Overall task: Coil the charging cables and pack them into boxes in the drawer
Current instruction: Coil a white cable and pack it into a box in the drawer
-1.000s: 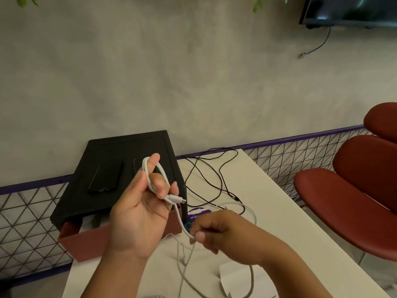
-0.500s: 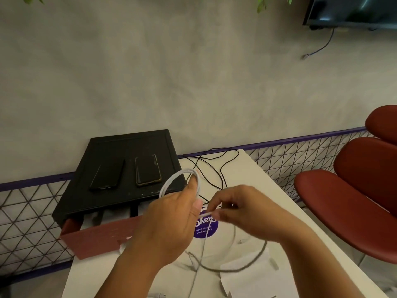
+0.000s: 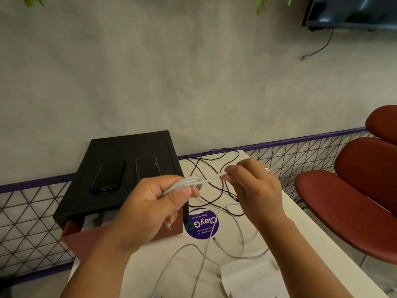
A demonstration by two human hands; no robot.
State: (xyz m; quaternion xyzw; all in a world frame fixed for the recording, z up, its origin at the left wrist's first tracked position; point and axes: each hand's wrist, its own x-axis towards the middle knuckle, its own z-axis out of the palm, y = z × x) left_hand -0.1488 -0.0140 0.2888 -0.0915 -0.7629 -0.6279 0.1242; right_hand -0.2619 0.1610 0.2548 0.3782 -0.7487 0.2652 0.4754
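The left hand [image 3: 150, 207] was closed, thumb pressing a bundle of white cable [image 3: 187, 182] loops against its curled fingers. 1 strand ran taut from the bundle to the right hand [image 3: 255, 186], which pinched it at the fingertips. Under the left hand sat the open red drawer [image 3: 86, 239]; beyond both hands lay a black cable [image 3: 214, 160], below them loose white cables [image 3: 211, 231].

White cable [image 3: 189, 183], black cabinet [image 3: 111, 181], red drawer [image 3: 90, 239], purple sticker [image 3: 202, 224]
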